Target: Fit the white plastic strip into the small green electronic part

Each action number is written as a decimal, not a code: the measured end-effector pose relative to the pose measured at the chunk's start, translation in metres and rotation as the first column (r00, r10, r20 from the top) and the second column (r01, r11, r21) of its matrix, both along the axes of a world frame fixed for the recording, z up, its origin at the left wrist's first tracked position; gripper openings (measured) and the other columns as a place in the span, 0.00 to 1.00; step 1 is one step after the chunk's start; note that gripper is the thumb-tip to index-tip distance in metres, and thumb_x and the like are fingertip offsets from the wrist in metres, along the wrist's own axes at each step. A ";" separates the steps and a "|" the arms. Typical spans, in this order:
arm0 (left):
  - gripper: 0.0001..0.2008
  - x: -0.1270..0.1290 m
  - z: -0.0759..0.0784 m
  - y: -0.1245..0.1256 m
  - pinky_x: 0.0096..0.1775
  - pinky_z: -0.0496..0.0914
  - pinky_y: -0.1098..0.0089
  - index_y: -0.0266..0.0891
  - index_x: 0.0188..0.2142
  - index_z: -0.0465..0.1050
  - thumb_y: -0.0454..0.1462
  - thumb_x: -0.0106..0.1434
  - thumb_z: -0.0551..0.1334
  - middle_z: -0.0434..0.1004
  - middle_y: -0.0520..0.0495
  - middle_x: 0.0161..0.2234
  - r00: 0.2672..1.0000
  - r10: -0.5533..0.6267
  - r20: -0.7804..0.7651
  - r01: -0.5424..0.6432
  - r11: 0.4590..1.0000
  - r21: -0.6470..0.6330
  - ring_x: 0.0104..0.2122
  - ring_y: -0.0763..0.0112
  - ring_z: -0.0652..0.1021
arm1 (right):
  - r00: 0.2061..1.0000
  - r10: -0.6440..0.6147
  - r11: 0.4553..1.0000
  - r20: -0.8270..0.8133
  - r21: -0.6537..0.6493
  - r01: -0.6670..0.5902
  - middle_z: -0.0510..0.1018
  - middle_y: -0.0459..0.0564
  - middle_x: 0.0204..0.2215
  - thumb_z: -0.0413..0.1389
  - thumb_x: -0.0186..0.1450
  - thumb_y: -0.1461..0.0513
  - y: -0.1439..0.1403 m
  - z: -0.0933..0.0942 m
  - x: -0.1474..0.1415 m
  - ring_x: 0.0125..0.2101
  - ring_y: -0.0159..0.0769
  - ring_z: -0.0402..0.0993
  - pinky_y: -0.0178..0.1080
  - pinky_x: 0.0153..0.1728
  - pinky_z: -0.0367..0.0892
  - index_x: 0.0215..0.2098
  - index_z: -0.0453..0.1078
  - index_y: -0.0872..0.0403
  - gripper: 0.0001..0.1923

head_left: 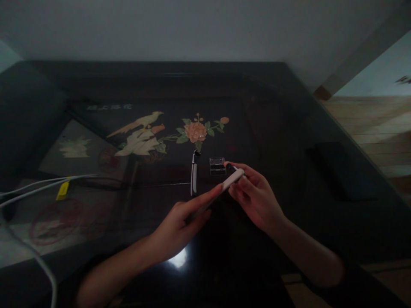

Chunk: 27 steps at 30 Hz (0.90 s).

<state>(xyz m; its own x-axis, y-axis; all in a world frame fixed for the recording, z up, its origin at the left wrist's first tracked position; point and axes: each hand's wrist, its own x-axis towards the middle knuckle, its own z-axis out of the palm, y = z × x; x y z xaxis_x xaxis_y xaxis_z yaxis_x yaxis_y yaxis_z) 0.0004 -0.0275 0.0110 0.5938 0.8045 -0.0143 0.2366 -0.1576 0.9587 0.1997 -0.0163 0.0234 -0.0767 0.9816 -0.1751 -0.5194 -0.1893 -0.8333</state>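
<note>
My left hand [181,226] is closed around a slim white object [233,179] that looks like a handle, with its thumb and fingers along the sides. At the far end of it, my right hand [253,190] is closed too, fingertips pinching a small dark part beside the white tip. What exactly this part is, I cannot make out. A razor [194,175] with a white and black handle lies just left of the hands, its dark head pointing away from me. Close to my right fingertips sits a small clear plastic case [217,166] with dark contents.
The glossy black table [272,107] carries an inlaid bird and flower picture [195,131]. A dark flat object [343,171] lies at the right. White cables [35,187] with a yellow tag [63,190] run in from the left. A pale wall [160,30] stands behind.
</note>
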 end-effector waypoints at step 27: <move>0.26 -0.001 -0.004 0.006 0.57 0.70 0.68 0.50 0.66 0.57 0.34 0.70 0.55 0.68 0.51 0.63 0.995 0.096 -0.006 -0.096 0.995 0.007 0.55 0.67 0.77 | 1.000 0.011 1.000 -0.024 0.010 -0.010 0.62 0.36 0.15 0.69 0.55 0.53 -0.001 -0.002 0.000 0.16 0.24 0.49 0.35 0.19 0.44 0.38 0.75 0.52 0.17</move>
<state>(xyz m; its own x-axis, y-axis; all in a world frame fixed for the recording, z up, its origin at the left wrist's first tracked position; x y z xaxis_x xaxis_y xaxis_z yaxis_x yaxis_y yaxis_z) -0.0004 -0.0210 0.0068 0.5142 0.8576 -0.0125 0.2568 -0.1400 0.9563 0.1999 -0.0173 0.0217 -0.0910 0.9823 -0.1636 -0.5372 -0.1867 -0.8226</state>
